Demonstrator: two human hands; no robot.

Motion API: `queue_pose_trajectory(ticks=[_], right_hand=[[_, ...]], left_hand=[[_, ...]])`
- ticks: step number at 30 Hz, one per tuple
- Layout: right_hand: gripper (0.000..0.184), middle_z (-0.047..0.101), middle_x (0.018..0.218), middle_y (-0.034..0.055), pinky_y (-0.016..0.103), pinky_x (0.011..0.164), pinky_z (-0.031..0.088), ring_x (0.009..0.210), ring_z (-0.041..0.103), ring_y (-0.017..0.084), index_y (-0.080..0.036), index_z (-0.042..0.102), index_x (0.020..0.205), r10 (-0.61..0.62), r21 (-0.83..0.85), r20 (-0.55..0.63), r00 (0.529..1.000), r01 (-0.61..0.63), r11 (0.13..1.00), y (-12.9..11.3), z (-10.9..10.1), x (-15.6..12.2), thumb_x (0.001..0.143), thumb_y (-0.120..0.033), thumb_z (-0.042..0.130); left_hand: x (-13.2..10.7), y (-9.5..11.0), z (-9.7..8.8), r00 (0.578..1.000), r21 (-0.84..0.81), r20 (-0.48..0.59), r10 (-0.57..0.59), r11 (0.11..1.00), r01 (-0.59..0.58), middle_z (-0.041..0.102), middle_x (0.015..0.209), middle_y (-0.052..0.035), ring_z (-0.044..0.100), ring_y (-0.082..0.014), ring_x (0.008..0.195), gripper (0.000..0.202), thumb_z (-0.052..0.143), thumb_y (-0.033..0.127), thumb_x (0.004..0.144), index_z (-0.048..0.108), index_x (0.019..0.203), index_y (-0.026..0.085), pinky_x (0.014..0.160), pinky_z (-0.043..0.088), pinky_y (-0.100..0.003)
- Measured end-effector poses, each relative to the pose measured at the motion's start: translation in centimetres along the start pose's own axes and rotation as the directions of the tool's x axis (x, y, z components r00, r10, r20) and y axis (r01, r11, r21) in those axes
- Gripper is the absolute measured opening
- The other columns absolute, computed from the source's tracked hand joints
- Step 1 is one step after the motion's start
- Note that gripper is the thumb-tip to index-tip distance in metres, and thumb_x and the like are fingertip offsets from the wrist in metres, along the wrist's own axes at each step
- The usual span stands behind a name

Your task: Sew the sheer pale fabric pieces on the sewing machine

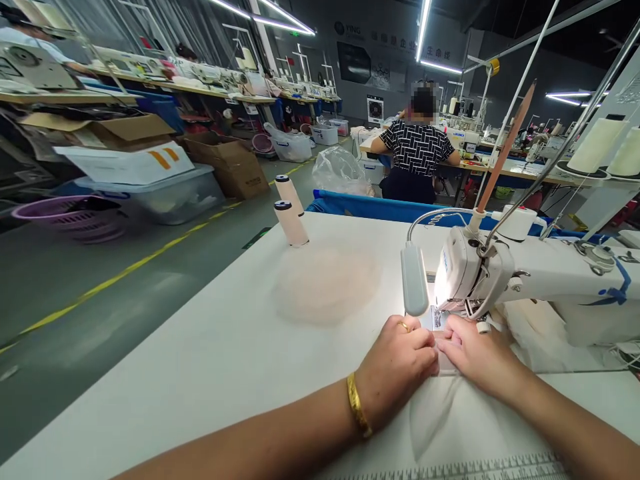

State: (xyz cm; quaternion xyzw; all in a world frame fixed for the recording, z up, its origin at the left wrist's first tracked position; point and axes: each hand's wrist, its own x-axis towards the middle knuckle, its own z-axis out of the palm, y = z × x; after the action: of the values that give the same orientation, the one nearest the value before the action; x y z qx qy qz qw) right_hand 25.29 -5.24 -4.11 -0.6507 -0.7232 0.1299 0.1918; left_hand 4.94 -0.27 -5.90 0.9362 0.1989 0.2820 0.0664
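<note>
A white sewing machine (545,263) stands at the right of the white table (210,360), its needle area lit by a small gooseneck lamp (415,280). Just in front of the presser foot, my left hand (397,363) is closed, fingers curled on thin sheer white fabric (433,413). My right hand (477,350) lies close beside it, fingers bent and pressed on the same fabric. The fabric hangs toward me from between the hands, and more sheer fabric (530,327) lies under the machine arm. The fingers hide the fabric's edge.
Two pale thread cones (291,223) stand at the table's far left corner. A sheer pale fabric piece (325,283) lies left of the lamp. A ruler strip (480,467) runs along the near edge. A blue cloth bin (370,205) sits behind; a person (420,150) works beyond it.
</note>
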Motion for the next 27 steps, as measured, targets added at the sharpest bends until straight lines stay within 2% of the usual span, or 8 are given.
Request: queue_pose_trajectory(ticks=[2,4,7,9,14,18,22,27], right_hand=[[0.009,0.061,0.071,0.0015,0.03,0.054,0.032,0.062,0.054,0.021,-0.024,0.055,0.086,-0.148,-0.168,-0.122,0.981,0.126,0.978,0.0,-0.4,-1.2,0.095,-0.023,0.058],[0.013,0.064,0.077,0.0052,0.034,0.059,0.035,0.069,0.057,0.024,-0.023,0.058,0.088,-0.339,-0.298,-0.197,0.92,0.273,0.915,-0.3,-0.6,-2.1,0.099,-0.019,0.051],[0.022,0.067,0.089,0.0068,0.036,0.07,0.041,0.082,0.061,0.025,-0.022,0.06,0.093,-0.497,-0.263,-0.187,0.848,0.444,0.857,-0.7,-0.3,-2.7,0.102,-0.01,0.044],[0.021,0.068,0.09,0.0063,0.035,0.072,0.042,0.085,0.062,0.024,-0.021,0.06,0.098,-0.512,-0.19,-0.165,0.843,0.482,0.855,-0.6,0.2,-2.5,0.104,-0.009,0.044],[0.025,0.069,0.096,0.0065,0.034,0.074,0.048,0.09,0.062,0.024,-0.022,0.061,0.111,-0.479,-0.096,-0.131,0.868,0.469,0.878,0.4,1.1,-1.5,0.103,-0.007,0.043],[0.025,0.069,0.098,0.0079,0.034,0.074,0.051,0.093,0.063,0.024,-0.021,0.062,0.109,-0.486,-0.102,-0.131,0.864,0.476,0.874,0.8,1.1,-1.5,0.103,-0.006,0.043],[0.023,0.07,0.103,0.0089,0.035,0.075,0.051,0.096,0.063,0.025,-0.02,0.062,0.109,-0.5,-0.111,-0.137,0.855,0.488,0.866,0.9,1.2,-1.6,0.103,-0.007,0.045],[0.026,0.07,0.103,0.0088,0.035,0.074,0.051,0.096,0.063,0.025,-0.02,0.062,0.113,-0.487,-0.113,-0.125,0.865,0.475,0.873,1.1,1.4,-1.6,0.102,-0.006,0.044]], left_hand=[[0.0,0.0,0.0,1.0,0.016,-0.011,-0.007,1.0,0.008,0.069,0.091,-0.0038,0.056,-0.0217,0.088,0.024,0.057,0.024,0.103,0.069,0.083,0.02,0.079,0.042,-0.038],[0.1,0.0,0.2,0.999,0.049,-0.03,-0.018,0.999,0.019,0.067,0.092,-0.0046,0.053,-0.0217,0.087,0.025,0.059,0.025,0.102,0.068,0.079,0.02,0.077,0.04,-0.036],[0.2,0.1,0.4,0.998,0.088,-0.055,-0.024,0.996,0.029,0.062,0.089,-0.0045,0.05,-0.0215,0.084,0.03,0.062,0.027,0.1,0.063,0.071,0.019,0.076,0.038,-0.036],[0.2,0.1,0.4,0.998,0.094,-0.062,0.007,0.996,-0.001,0.062,0.087,-0.0038,0.05,-0.0207,0.084,0.032,0.059,0.026,0.102,0.062,0.071,0.018,0.078,0.038,-0.036],[0.1,-0.2,0.4,0.98,0.148,-0.136,0.144,0.981,-0.124,0.06,0.079,0.0002,0.049,-0.0178,0.084,0.033,0.05,0.014,0.106,0.06,0.074,0.018,0.087,0.034,-0.036],[-0.1,-0.4,0.4,0.961,0.211,-0.149,0.231,0.957,-0.197,0.061,0.078,0.001,0.05,-0.0175,0.085,0.029,0.052,0.006,0.102,0.061,0.077,0.018,0.09,0.032,-0.036],[-0.1,-0.5,0.2,0.961,0.223,-0.112,0.255,0.948,-0.226,0.067,0.089,0.0,0.053,-0.018,0.089,0.028,0.053,0.005,0.1,0.061,0.077,0.018,0.095,0.032,-0.038],[-0.2,-0.5,-0.2,0.98,0.243,-0.047,0.196,0.953,-0.179,0.067,0.081,-0.0002,0.056,-0.0195,0.088,0.03,0.057,0.014,0.102,0.058,0.073,0.018,0.09,0.034,-0.039]])
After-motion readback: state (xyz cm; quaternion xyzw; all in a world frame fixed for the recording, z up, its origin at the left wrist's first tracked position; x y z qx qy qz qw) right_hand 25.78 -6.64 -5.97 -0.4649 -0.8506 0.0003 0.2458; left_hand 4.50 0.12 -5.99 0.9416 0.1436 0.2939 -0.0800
